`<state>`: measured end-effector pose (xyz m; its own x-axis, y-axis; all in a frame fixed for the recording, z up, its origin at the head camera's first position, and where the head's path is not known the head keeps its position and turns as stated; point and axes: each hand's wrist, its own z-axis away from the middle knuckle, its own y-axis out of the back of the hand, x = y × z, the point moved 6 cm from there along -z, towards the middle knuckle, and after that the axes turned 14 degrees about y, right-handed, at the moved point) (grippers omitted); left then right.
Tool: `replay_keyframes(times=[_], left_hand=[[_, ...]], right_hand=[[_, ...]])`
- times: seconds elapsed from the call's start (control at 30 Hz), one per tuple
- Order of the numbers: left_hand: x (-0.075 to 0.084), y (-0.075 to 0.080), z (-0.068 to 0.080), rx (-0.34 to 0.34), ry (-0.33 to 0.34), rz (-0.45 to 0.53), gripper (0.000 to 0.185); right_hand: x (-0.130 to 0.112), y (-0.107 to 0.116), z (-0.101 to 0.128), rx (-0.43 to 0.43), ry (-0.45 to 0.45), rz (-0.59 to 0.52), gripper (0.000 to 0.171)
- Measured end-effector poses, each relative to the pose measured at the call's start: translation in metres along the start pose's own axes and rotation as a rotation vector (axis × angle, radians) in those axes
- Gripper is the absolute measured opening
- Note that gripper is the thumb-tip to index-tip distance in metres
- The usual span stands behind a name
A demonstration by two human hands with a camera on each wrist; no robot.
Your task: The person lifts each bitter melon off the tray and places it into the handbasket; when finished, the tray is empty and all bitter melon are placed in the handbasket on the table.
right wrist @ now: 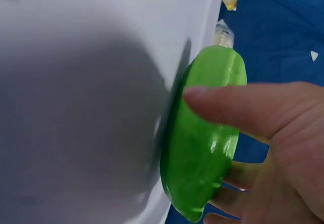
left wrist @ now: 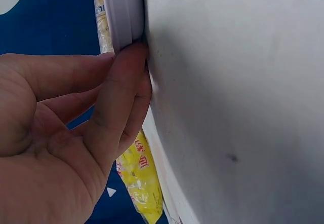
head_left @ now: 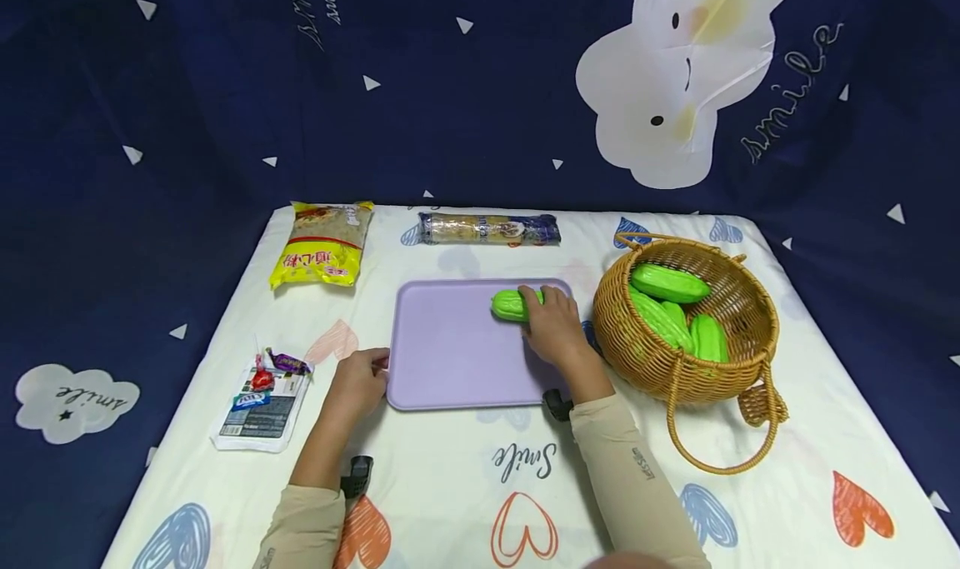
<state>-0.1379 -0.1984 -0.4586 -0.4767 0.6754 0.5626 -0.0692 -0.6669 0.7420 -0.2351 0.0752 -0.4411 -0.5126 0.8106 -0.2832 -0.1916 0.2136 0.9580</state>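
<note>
Item: green gourd (head_left: 512, 304), on purple tray (head_left: 450, 361), far edge. Our right hand (head_left: 553, 327) has fingers curled round it. Left hand (head_left: 362, 381): fingers straight, pressing tray rim. Step, we judge: setting down. Next: let go, back to basket (head_left: 678, 361).

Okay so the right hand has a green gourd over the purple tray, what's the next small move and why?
Probably open the fingers and let go. The right hand grips the green gourd, which appears to rest on the purple tray near its far edge, while the left hand touches the tray's left rim.
</note>
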Motion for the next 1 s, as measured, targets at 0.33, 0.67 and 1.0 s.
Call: replay_keyframes(times=[0.33, 0.67, 1.0], left_hand=[[0.002, 0.001, 0.0, 0.004, 0.004, -0.001, 0.039], [-0.001, -0.002, 0.001, -0.011, 0.021, -0.008, 0.04], [-0.001, -0.002, 0.002, -0.004, 0.017, -0.008, 0.04]], right_hand=[[-0.001, 0.007, 0.006, 0.049, 0.006, 0.036, 0.055], [-0.015, 0.039, 0.036, 0.22, 0.005, -0.057, 0.06], [-0.013, 0.109, 0.095, 0.584, -0.099, -0.179, 0.063]])
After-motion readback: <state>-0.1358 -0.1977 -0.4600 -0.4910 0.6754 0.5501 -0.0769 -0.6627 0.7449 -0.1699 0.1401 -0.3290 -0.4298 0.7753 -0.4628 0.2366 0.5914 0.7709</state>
